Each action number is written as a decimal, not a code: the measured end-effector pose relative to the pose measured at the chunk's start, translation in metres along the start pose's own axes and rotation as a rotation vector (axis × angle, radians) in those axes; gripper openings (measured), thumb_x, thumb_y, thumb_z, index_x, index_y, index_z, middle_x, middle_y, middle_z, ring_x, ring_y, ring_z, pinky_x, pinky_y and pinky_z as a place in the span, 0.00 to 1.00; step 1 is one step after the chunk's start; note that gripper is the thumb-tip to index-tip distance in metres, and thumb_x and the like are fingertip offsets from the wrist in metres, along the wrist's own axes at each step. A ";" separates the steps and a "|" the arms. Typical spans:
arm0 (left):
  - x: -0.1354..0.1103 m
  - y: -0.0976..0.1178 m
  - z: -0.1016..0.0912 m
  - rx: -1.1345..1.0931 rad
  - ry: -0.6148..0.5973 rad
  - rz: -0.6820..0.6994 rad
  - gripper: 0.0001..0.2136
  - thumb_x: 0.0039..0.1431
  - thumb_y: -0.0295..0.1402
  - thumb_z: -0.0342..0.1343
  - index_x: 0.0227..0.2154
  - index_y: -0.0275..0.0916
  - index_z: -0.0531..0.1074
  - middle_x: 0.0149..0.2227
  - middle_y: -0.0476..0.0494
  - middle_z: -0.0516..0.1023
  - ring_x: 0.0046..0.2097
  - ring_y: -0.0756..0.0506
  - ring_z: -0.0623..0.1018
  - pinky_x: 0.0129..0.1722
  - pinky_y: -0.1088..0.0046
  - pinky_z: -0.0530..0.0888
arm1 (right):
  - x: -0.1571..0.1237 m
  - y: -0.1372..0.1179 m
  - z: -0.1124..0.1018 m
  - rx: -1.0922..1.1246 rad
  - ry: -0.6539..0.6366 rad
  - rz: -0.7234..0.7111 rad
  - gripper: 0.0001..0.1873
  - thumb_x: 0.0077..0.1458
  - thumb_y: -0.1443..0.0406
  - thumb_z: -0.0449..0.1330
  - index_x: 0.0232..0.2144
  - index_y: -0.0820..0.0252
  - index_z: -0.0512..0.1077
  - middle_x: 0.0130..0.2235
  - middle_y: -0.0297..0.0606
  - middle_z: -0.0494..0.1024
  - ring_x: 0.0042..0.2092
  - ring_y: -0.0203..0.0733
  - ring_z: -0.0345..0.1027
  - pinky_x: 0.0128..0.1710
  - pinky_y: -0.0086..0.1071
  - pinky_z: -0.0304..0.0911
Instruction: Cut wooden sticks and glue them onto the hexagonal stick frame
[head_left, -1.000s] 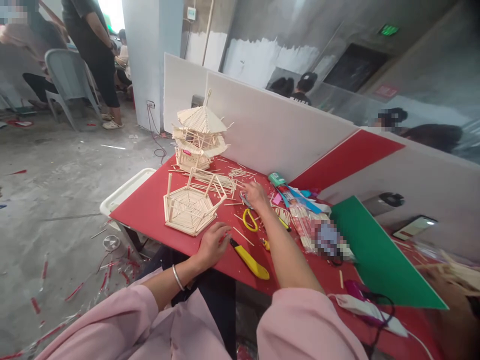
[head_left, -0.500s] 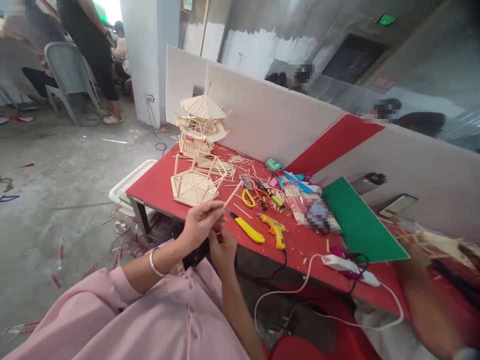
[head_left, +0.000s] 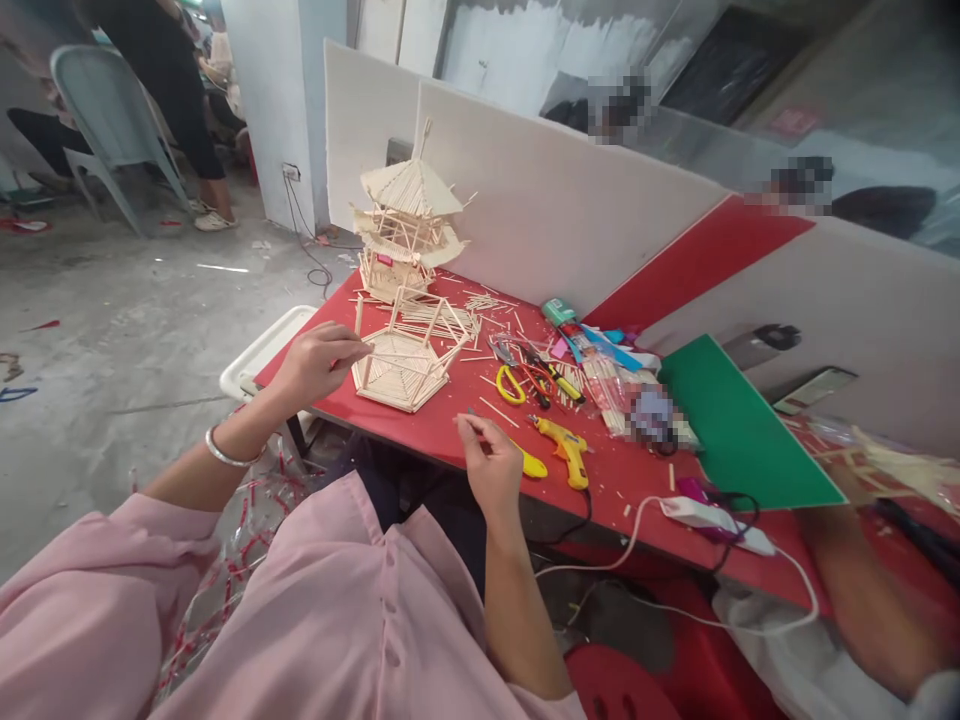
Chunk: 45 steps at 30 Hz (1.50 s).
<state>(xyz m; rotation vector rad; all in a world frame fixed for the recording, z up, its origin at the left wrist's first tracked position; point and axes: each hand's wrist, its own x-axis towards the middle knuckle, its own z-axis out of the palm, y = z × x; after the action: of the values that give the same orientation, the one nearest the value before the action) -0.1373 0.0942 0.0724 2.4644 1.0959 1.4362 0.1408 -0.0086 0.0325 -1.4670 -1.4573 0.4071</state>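
My left hand (head_left: pixel 321 362) is pinched at the left side of a hexagonal stick frame (head_left: pixel 401 385), with a thin wooden stick (head_left: pixel 405 356) running out from its fingertips across the frame. This frame has a flat base of sticks, with upright posts and top bars on part of its rim. My right hand (head_left: pixel 491 455) is near the table's front edge, thumb and fingers pressed together; whatever they may hold cannot be made out. It partly covers a yellow utility knife (head_left: pixel 534 463). Right of it lies a yellow glue gun (head_left: pixel 566 450).
A tiered stick pagoda (head_left: pixel 411 225) stands behind the frame among loose sticks (head_left: pixel 491 302). Yellow-handled scissors (head_left: pixel 511 385), red-handled pliers (head_left: pixel 538 385) and a green board (head_left: pixel 742 425) are on the red table. A white power strip (head_left: pixel 716 525) trails cords. Another person's arm (head_left: pixel 847 590) is at right.
My hands have come apart: the left has moved left and up to the frame with the stick, the right slightly right and up. The view has shifted a little.
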 end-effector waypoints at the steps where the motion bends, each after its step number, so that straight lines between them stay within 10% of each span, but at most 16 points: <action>1: 0.001 -0.002 0.001 0.006 -0.007 0.009 0.14 0.65 0.38 0.51 0.30 0.41 0.80 0.31 0.42 0.79 0.33 0.46 0.76 0.34 0.68 0.73 | 0.004 -0.001 0.001 -0.015 0.013 -0.024 0.15 0.60 0.54 0.58 0.37 0.56 0.79 0.39 0.40 0.83 0.40 0.43 0.76 0.39 0.32 0.70; 19: 0.004 -0.015 0.013 -0.005 0.006 0.099 0.10 0.65 0.32 0.54 0.29 0.39 0.77 0.30 0.44 0.78 0.33 0.48 0.76 0.33 0.73 0.71 | 0.078 -0.017 0.044 -0.291 -0.052 -0.377 0.15 0.61 0.56 0.60 0.47 0.53 0.78 0.37 0.39 0.74 0.40 0.43 0.70 0.46 0.36 0.66; 45: 0.005 -0.021 0.016 -0.019 -0.003 0.124 0.08 0.64 0.31 0.55 0.31 0.38 0.78 0.32 0.43 0.79 0.33 0.49 0.77 0.32 0.75 0.72 | 0.084 -0.004 0.048 -0.229 -0.002 -0.505 0.11 0.63 0.58 0.60 0.39 0.52 0.81 0.34 0.37 0.76 0.39 0.41 0.69 0.42 0.35 0.66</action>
<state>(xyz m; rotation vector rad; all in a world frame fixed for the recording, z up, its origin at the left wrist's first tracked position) -0.1341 0.1168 0.0588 2.5618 0.9396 1.4667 0.1191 0.0849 0.0465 -1.2069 -1.8521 -0.0723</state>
